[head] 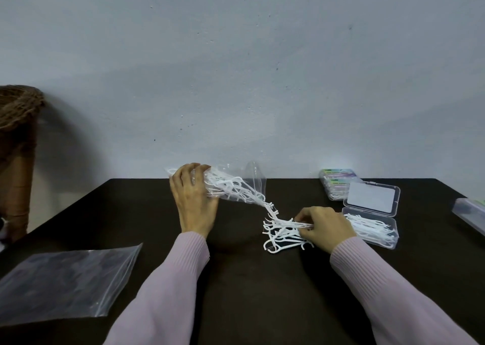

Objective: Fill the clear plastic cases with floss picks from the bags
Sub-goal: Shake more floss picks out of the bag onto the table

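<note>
Two hands work over a dark table (236, 292). The left hand (193, 200) grips the closed end of a clear bag (236, 187), fingers curled round it, holding it tilted so its mouth points down toward the right hand. White floss picks (228, 186) crowd the bag and trail out of the mouth into a loose pile (282, 236) on the table, just left of the right hand. The right hand (325, 228) rests on that pile, thumb and fingers pinching a few picks. Just right of this hand lies an open case (374, 229), partly filled with picks, its lid (371, 197) propped back behind it. Beyond the lid, against the wall, sits a stack of closed cases (338, 182). Near the left forearm, well to its left, an empty bag (60, 284) lies flat. Both sleeves (162, 292) are pale pink.
</note>
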